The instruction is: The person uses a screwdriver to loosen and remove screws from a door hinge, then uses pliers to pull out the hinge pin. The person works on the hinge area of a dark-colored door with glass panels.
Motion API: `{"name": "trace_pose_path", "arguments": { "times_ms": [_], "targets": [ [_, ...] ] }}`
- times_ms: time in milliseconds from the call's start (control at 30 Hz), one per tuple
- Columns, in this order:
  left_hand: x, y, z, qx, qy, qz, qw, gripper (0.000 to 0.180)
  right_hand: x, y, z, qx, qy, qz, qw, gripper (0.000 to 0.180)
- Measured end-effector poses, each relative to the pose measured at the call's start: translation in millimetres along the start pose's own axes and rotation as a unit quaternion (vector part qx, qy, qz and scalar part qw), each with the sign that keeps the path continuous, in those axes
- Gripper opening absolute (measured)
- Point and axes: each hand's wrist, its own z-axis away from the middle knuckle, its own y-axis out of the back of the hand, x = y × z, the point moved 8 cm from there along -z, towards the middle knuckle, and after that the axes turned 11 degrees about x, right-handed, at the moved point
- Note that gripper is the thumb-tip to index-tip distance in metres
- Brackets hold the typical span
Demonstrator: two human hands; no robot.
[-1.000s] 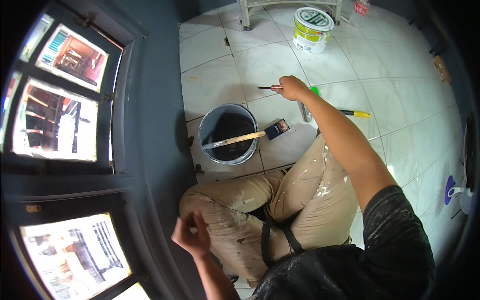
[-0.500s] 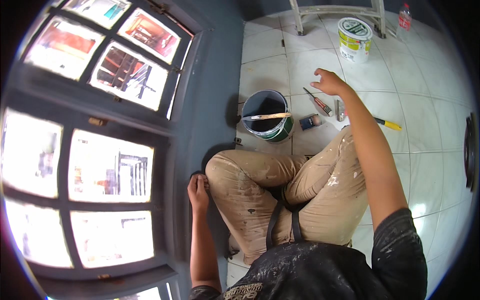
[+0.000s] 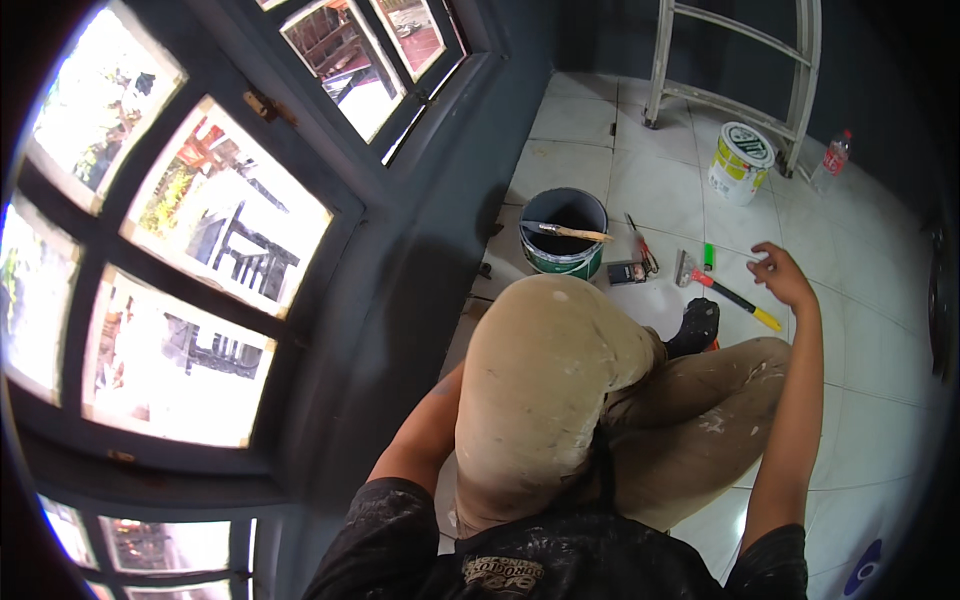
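My right hand [image 3: 783,275] hovers over the tiles with its fingers curled loosely apart, holding nothing. Close to it lies a scraper [image 3: 735,301] with a broad blade and a red, black and yellow handle. A small bright green object [image 3: 709,256], perhaps a lighter, is beside the blade. Further left are a screwdriver [image 3: 645,250] and a small dark box [image 3: 627,273]. A paintbrush [image 3: 568,232] rests across the rim of a dark green bucket [image 3: 560,265]. My left forearm [image 3: 425,420] runs behind my raised knee, which hides the hand.
A white and green paint pail [image 3: 741,165] stands near a metal stepladder [image 3: 665,60], with a clear plastic bottle [image 3: 832,162] to its right. Along my left runs a dark grey wall [image 3: 400,260] with paned windows. A fan-like dark round thing [image 3: 943,300] is at the right edge.
My left knee has come up, and my left hand has gone out of sight behind it. My right hand has moved right and nearer, away from the screwdriver. The view has turned.
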Motion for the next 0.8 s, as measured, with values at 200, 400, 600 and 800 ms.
{"name": "trace_pose_path", "arguments": {
  "times_ms": [200, 400, 600, 800],
  "targets": [
    [1, 2, 5, 0.017, -0.002, 0.019, 1.0, 0.024, 45, -6, 28, 0.033, -0.02, 0.005, 0.999, 0.044],
    [-4, 11, 11, 0.041, 0.026, 0.061, 0.997, 0.024, 2, -31, 27, 0.032, -0.015, -0.057, 0.998, 0.041],
    [-9, 37, 24, 0.111, 0.034, 0.145, 0.983, 0.025, -38, -59, 11, 0.031, 0.088, -0.094, 0.991, 0.037],
    [54, 111, 24, 0.2, 0.02, -0.005, 0.98, 0.029, -85, -71, 30, 0.006, 0.064, -0.183, 0.981, 0.038]
  ]
}}
